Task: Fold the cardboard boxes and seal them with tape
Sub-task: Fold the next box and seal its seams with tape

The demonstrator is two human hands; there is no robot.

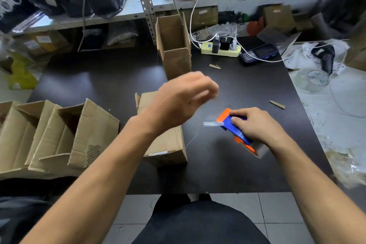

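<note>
Fingers of left hand (184, 99) blurred (grip unreadable), hiding box (168, 144); right hand (255, 125) grips tape dispenser (235, 128).

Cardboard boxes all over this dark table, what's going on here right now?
A person is packing at a dark table. Their right hand grips a blue and orange tape dispenser with a strip of clear tape sticking out. The left hand is raised, blurred, above a closed cardboard box; whether it holds anything cannot be told. A tall open box stands behind, and more open boxes lie at the left.
</note>
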